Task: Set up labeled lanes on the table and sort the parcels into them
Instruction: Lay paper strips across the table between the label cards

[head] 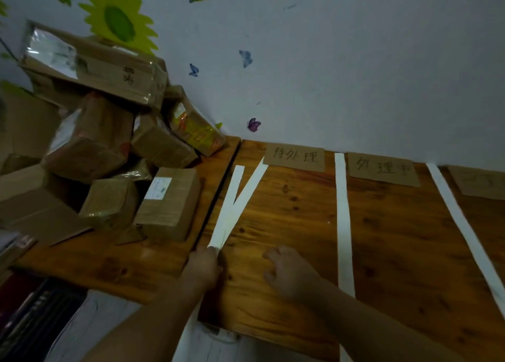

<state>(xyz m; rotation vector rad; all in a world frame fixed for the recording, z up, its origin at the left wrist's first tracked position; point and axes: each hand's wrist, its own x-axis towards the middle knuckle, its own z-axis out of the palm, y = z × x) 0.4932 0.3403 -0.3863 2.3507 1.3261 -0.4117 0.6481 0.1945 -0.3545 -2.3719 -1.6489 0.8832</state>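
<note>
Beside the parcel pile (109,148), two paper strips (240,197) are pinched by left-hand fingers (211,252) on the desk (300,211); the right hand (287,271) is loosely curled, grasping nothing, near cardboard labels (295,158).

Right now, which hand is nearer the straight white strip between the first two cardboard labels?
Right. The right hand lies just left of that strip, nearly touching it; the left hand is farther left, pinching the V-shaped strips.
</note>
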